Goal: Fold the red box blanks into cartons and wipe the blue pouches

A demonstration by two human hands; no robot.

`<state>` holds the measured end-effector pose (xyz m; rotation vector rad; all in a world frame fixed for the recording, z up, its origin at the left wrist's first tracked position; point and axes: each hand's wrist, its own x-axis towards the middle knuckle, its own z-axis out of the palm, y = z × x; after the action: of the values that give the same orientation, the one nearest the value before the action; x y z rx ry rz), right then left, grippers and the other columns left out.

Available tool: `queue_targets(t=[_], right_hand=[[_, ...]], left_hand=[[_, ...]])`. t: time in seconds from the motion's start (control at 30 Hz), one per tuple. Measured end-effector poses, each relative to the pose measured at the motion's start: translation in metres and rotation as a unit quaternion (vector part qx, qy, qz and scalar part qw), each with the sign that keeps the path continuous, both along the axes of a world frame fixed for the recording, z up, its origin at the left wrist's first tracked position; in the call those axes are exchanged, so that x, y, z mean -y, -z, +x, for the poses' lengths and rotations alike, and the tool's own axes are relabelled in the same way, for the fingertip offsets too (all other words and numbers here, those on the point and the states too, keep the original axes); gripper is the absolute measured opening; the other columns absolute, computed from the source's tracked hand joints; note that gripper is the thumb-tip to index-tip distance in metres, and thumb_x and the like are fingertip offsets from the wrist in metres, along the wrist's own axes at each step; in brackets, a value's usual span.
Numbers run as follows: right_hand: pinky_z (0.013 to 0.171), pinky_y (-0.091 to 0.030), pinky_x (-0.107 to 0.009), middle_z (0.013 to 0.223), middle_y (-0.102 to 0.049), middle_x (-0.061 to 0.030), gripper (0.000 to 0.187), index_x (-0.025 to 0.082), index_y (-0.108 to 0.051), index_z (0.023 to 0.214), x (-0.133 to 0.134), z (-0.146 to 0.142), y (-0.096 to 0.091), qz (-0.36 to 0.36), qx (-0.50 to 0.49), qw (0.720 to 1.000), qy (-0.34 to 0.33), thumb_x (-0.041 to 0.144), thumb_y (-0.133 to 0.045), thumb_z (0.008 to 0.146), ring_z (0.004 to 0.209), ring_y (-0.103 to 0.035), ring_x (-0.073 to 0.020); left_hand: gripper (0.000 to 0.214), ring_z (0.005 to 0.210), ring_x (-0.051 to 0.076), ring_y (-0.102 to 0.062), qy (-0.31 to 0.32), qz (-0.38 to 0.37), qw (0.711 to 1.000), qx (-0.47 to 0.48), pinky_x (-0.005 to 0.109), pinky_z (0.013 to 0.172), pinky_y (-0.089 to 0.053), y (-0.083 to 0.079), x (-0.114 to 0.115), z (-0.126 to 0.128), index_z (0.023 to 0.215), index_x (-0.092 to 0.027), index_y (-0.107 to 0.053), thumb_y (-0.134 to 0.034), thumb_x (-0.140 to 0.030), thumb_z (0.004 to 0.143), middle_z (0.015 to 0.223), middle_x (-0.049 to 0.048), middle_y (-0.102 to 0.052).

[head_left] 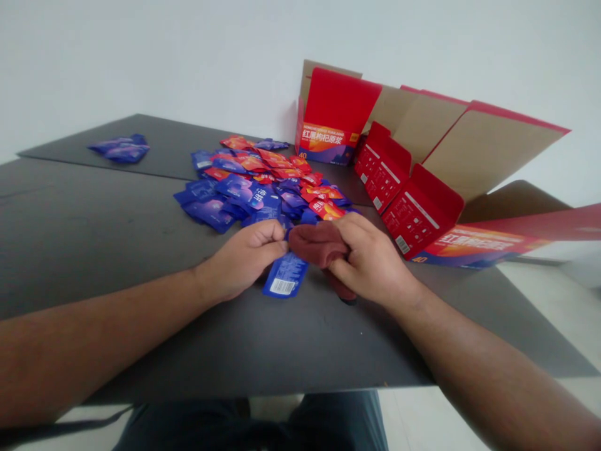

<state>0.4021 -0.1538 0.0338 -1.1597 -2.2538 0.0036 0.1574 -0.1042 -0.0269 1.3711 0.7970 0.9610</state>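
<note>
My left hand (pixel 248 257) is closed in a pinch on the top edge of a blue sachet (pixel 285 275) that lies on the dark table (pixel 94 225). My right hand (pixel 370 257) grips a dark red cloth (pixel 317 243) and presses it against the upper end of that sachet. Just behind both hands lies a heap of blue and red sachets (pixel 263 181).
Red and brown opened cartons (pixel 413 169) stand at the back right, one with a printed label (pixel 328 134). A large flap (pixel 488 241) lies along the right edge. A small separate pile of blue sachets (pixel 121 149) sits at the far left. White wall behind.
</note>
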Motion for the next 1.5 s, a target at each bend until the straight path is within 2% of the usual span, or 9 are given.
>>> queue_targets(t=[0.23, 0.37, 0.53, 0.67, 0.83, 1.0, 1.13, 1.27, 1.5], right_hand=[[0.081, -0.057, -0.036, 0.101, -0.073, -0.0072, 0.018, 0.021, -0.069, 0.104, 0.0032, -0.0014, 0.0008, -0.025, 0.027, 0.998, -0.046, 0.014, -0.064, 0.088, 0.095, -0.069, -0.0241], [0.084, -0.057, -0.038, 0.101, -0.073, -0.008, 0.016, 0.021, -0.068, 0.101, 0.0006, 0.0012, 0.0015, 0.015, -0.004, 1.0, 0.02, 0.014, -0.066, 0.086, 0.097, -0.069, -0.0261], [0.085, -0.056, -0.037, 0.104, -0.073, -0.0077, 0.02, 0.021, -0.069, 0.107, -0.0001, 0.0015, 0.0021, -0.023, 0.033, 0.999, -0.037, 0.014, -0.063, 0.088, 0.099, -0.069, -0.0256], [0.084, -0.056, -0.037, 0.102, -0.073, -0.0081, 0.018, 0.021, -0.068, 0.104, -0.0018, 0.0023, 0.002, -0.002, -0.006, 1.0, 0.016, 0.014, -0.064, 0.087, 0.097, -0.069, -0.0252], [0.08, -0.054, -0.034, 0.1, -0.071, -0.006, 0.016, 0.023, -0.066, 0.099, 0.0001, 0.0002, 0.0022, -0.038, 0.019, 0.998, -0.037, 0.014, -0.063, 0.086, 0.092, -0.067, -0.0225], [0.086, -0.057, -0.038, 0.104, -0.073, -0.0085, 0.019, 0.021, -0.068, 0.104, -0.0023, 0.0022, 0.0047, -0.007, -0.008, 1.0, 0.021, 0.014, -0.063, 0.086, 0.099, -0.068, -0.0254], [0.085, -0.057, -0.037, 0.105, -0.074, -0.0078, 0.022, 0.022, -0.068, 0.106, -0.0009, 0.002, 0.0042, -0.031, 0.02, 0.999, -0.023, 0.014, -0.064, 0.086, 0.099, -0.069, -0.0252], [0.087, -0.057, -0.039, 0.106, -0.075, -0.0087, 0.02, 0.022, -0.069, 0.107, -0.0021, 0.0036, 0.0035, -0.008, -0.008, 0.999, 0.032, 0.016, -0.065, 0.087, 0.1, -0.07, -0.0262], [0.084, -0.056, -0.038, 0.104, -0.074, -0.0084, 0.021, 0.021, -0.07, 0.107, -0.0009, 0.0037, 0.0011, -0.01, 0.007, 1.0, 0.011, 0.016, -0.064, 0.087, 0.099, -0.069, -0.0261]], left_hand=[[0.027, 0.061, 0.013, -0.049, 0.005, -0.025, 1.0, 0.016, 0.024, 0.056, -0.039, 0.0034, -0.0021, 0.0018, 0.08, -0.021, -0.056, -0.08, -0.029, 0.088, 0.071, -0.0027, -0.055], [0.026, 0.056, 0.012, -0.045, 0.01, -0.047, 0.999, 0.023, 0.024, 0.053, -0.035, 0.0004, -0.001, 0.0022, 0.082, -0.022, -0.055, -0.079, -0.032, 0.088, 0.066, -0.0044, -0.05], [0.03, 0.058, 0.011, -0.047, -0.002, -0.034, 0.999, 0.014, 0.022, 0.053, -0.036, -0.0021, 0.0005, 0.0026, 0.08, -0.021, -0.054, -0.082, -0.032, 0.087, 0.068, -0.0032, -0.054], [0.029, 0.054, 0.011, -0.045, 0.009, -0.05, 0.998, 0.02, 0.023, 0.05, -0.034, -0.0026, 0.0015, 0.0027, 0.083, -0.022, -0.053, -0.079, -0.035, 0.089, 0.065, -0.0045, -0.051], [0.03, 0.055, 0.011, -0.046, 0.0, -0.051, 0.999, 0.008, 0.022, 0.05, -0.034, -0.0022, 0.0016, 0.0024, 0.082, -0.022, -0.054, -0.081, -0.033, 0.087, 0.066, -0.0038, -0.054], [0.028, 0.053, 0.012, -0.047, 0.012, -0.064, 0.998, 0.022, 0.024, 0.051, -0.036, -0.0005, 0.001, 0.0025, 0.083, -0.023, -0.054, -0.079, -0.035, 0.09, 0.065, -0.0046, -0.052], [0.03, 0.055, 0.011, -0.046, 0.013, -0.045, 0.999, 0.005, 0.023, 0.051, -0.034, -0.0003, 0.0004, 0.0013, 0.083, -0.022, -0.053, -0.079, -0.034, 0.091, 0.067, -0.0043, -0.051], [0.027, 0.055, 0.011, -0.042, 0.022, -0.019, 1.0, -0.006, 0.024, 0.052, -0.032, -0.0003, 0.0003, -0.0009, 0.084, -0.023, -0.054, -0.075, -0.035, 0.094, 0.067, -0.0049, -0.048], [0.026, 0.059, 0.013, -0.045, 0.021, 0.044, 0.997, -0.057, 0.025, 0.057, -0.038, -0.0036, 0.0011, -0.0037, 0.083, -0.022, -0.056, -0.073, -0.035, 0.097, 0.069, -0.004, -0.053]])
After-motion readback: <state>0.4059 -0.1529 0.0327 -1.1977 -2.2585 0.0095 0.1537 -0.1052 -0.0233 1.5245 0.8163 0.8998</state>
